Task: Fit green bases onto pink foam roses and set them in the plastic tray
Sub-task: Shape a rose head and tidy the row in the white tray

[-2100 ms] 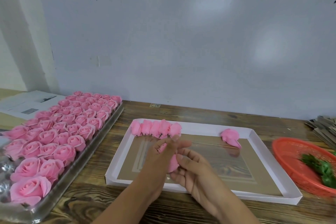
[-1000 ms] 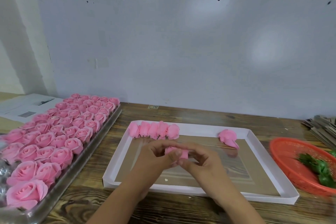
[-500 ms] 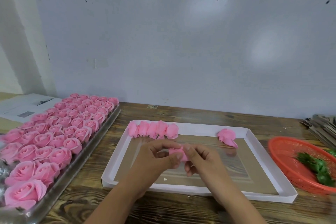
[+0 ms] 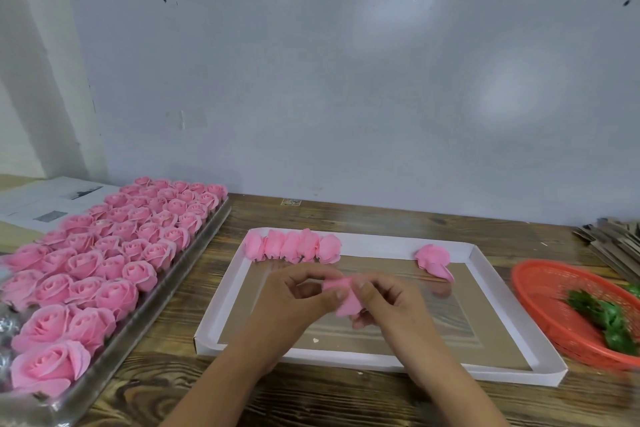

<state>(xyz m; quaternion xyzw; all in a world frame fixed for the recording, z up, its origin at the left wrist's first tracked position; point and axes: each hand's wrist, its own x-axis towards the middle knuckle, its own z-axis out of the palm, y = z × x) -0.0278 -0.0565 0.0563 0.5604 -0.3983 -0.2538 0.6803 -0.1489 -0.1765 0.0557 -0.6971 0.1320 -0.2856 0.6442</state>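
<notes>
Both hands meet over the white-rimmed tray and pinch one pink foam rose between them. My left hand grips its left side with thumb and fingers; my right hand grips its right side. Whether a green base is on this rose is hidden by the fingers. A row of several pink roses lies along the tray's far left rim, and one loose rose lies near the far right corner. Green bases lie in the red basket at the right.
A long clear plastic tray packed with several upright pink roses fills the left side of the wooden table. Printed papers lie behind it. A stack of flat grey strips sits at the far right. A wall stands close behind.
The hands have turned the held rose and shifted their grip, from the right palm cradling it to both sets of fingertips pinching it. The view has tilted slightly.
</notes>
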